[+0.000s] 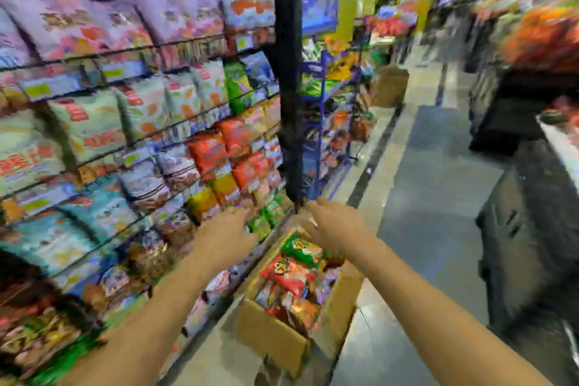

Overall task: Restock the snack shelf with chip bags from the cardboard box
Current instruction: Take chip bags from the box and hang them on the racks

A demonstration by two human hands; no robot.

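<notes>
The view is blurred by motion. A snack shelf (131,135) packed with chip bags fills the left side. An open cardboard box (272,332) stands on the floor beside it, holding red and green chip bags (291,273). My left hand (225,235) reaches toward the lower shelf rows near green bags (269,216). My right hand (329,226) stretches forward above the far end of the box, close to the black shelf post (289,103). Whether either hand holds anything is too blurred to tell.
A grey floor aisle (432,197) runs ahead on the right. A blue wire rack (326,122) of snacks and another cardboard box (390,84) stand further down. A dark cart or bin (529,247) sits at the right, next to more shelves.
</notes>
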